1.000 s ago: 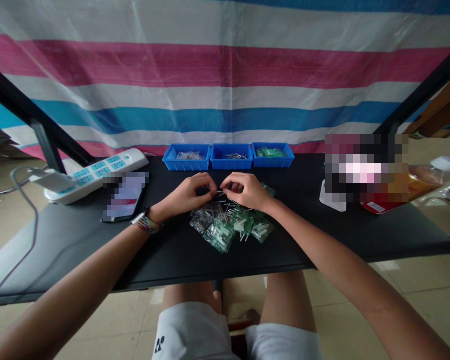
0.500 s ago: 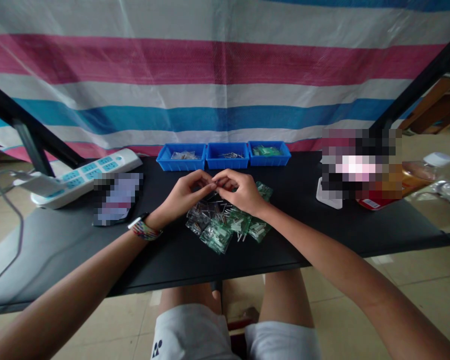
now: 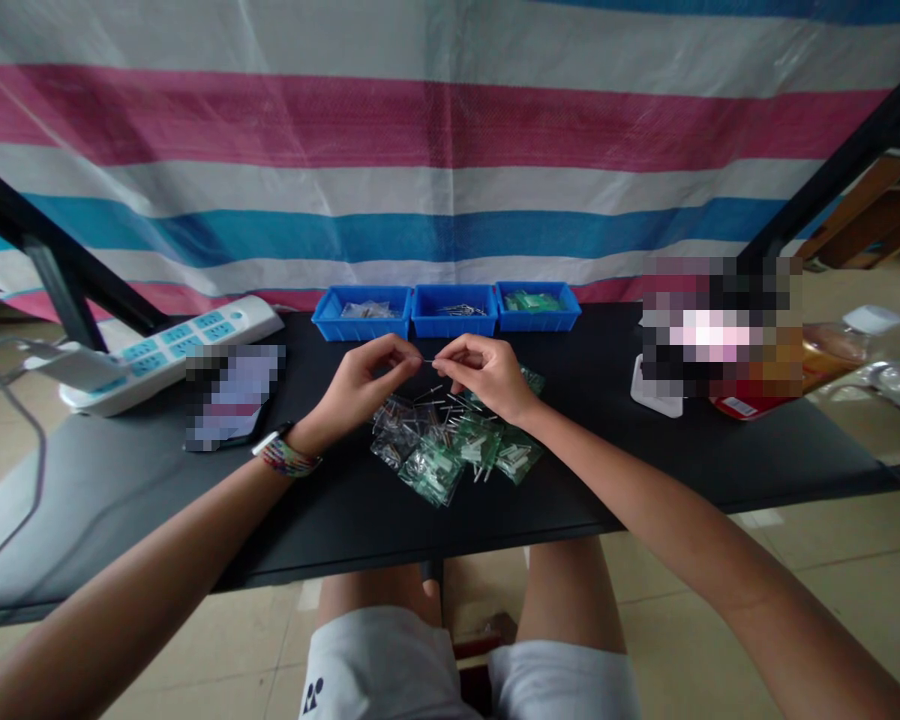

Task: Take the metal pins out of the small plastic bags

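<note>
Left hand [image 3: 369, 384]: eased outward, pinching thin metal pin [image 3: 429, 361]
Right hand [image 3: 494, 378]: likewise, pinching opposite end
Pin: middle now exposed to view

I counted 2 hands [image 3: 367, 385], 1 rod [image 3: 428, 361] between them, 3 blue trays [image 3: 454, 326], 1 power strip [image 3: 172, 353], 1 phone [image 3: 236, 395], 1 bottle [image 3: 844, 350] and uncountably overlapped packets [image 3: 431, 470].

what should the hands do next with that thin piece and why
Probably move the thin piece to the middle blue bin: the left hand and right hand appear to pinch it between them, and that bin holds similar slender pieces.
</note>
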Available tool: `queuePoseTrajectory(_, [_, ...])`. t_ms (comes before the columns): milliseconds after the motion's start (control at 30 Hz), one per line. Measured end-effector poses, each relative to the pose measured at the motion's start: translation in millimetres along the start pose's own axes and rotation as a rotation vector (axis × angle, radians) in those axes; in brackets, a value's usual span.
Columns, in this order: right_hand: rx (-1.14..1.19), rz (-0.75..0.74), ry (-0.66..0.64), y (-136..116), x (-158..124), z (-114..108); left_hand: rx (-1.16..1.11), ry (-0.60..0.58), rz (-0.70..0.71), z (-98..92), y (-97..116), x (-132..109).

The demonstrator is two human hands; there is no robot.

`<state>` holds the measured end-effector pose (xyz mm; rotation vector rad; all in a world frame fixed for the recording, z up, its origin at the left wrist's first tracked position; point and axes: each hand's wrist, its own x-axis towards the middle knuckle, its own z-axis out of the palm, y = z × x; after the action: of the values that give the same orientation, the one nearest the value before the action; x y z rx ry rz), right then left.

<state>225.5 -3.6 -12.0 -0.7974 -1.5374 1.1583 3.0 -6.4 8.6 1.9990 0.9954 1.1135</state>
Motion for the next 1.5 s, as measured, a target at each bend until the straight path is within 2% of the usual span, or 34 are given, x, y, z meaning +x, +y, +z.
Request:
queuePoseTrajectory(200, [-0.004,-0.003,0.067,-2,0,0,0.102,0.037,-0.029,0.8,4,1])
queuePoseTrajectory(500, [-0.018,0.002,0.022,1,0,-2,0.131,0.039,-0.024,-1.5,6,1])
queuePoseTrajectory(867, [-0.04,0.006,0.015,2,2,-3,0.086,-0.043,0.006,-6.0,6,-1])
queuePoseTrajectory(1100, [0.075,0.014,0.026,4,5,-4,0.155,-0.035,0.062,-3.8,-2,0])
queuePoseTrajectory(1300, [0.071,0.013,0.035,1,6,-7,0.189,-0.1,0.06,-2.8,-6,-1])
queuePoseTrajectory(1400, [0.059,-0.004,0.087,0,8,-9,0.206,-0.131,0.043,-3.4,-4,0])
queuePoseTrajectory(1500, [0.025,-0.04,0.264,5,15,-17,0.229,-0.172,0.029,-2.1,-4,0])
